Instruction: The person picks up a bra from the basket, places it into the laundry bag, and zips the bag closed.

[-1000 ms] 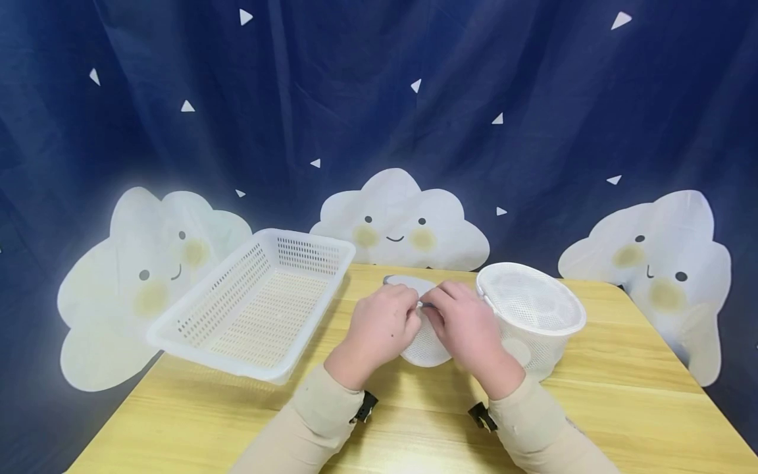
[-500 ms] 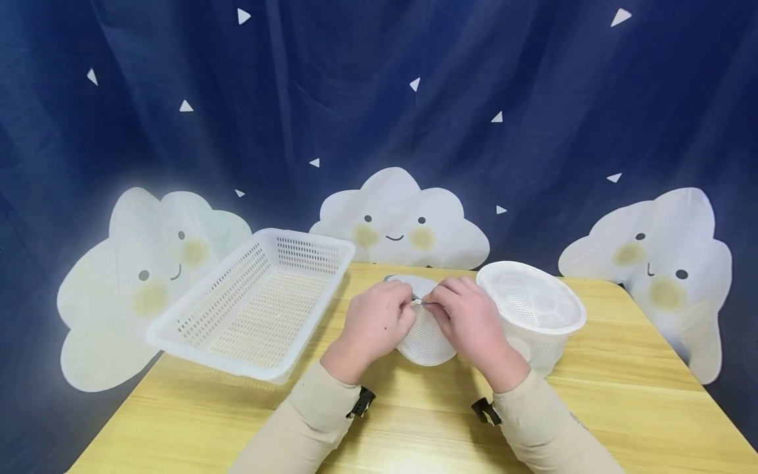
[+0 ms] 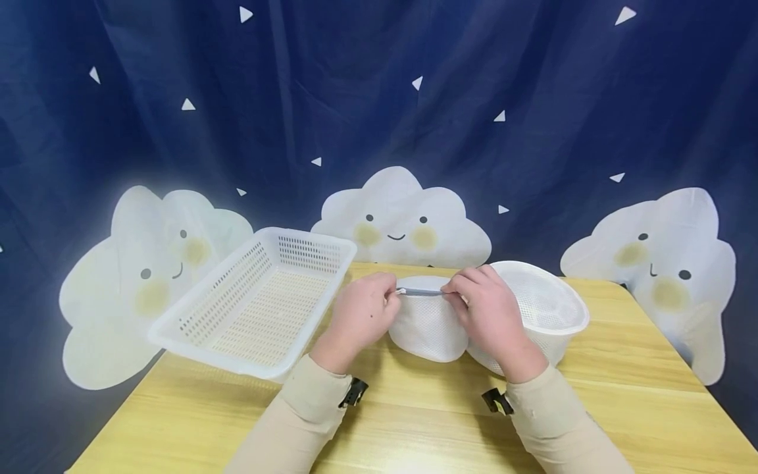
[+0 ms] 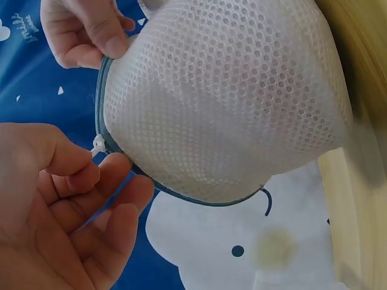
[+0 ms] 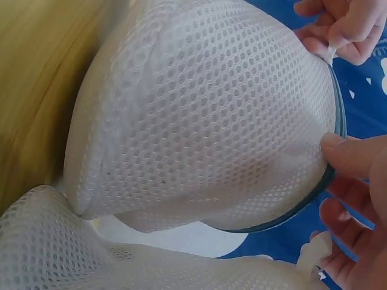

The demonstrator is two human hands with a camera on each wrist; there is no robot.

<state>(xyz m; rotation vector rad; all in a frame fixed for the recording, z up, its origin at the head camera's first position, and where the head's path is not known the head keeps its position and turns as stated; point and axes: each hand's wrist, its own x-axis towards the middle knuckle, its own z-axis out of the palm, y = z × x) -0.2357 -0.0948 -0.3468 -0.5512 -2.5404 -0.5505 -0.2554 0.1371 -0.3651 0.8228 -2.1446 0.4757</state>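
Observation:
A white mesh laundry bag (image 3: 428, 332) with a grey-blue zipper (image 3: 422, 291) along its upper edge stands on the table, between my hands. My left hand (image 3: 362, 313) pinches the small white zipper pull (image 4: 98, 144) at the left end of the visible track. On the other side, my right hand (image 3: 487, 313) pinches the zippered edge between thumb and fingers, as the right wrist view shows. Mesh panels (image 5: 199, 115) bulge out roundly below the zipper. Part of the bag's right side is hidden behind my right hand in the head view.
A larger round white mesh bag (image 3: 547, 299) stands close by my right hand. To the left is a rectangular white plastic basket (image 3: 260, 316) with slotted walls. The wooden table (image 3: 414, 421) ends at a dark blue curtain (image 3: 379, 99) printed with clouds.
My hands have drawn apart, the left going left with the zipper pull and the right going right. A stretch of zipper now shows between them.

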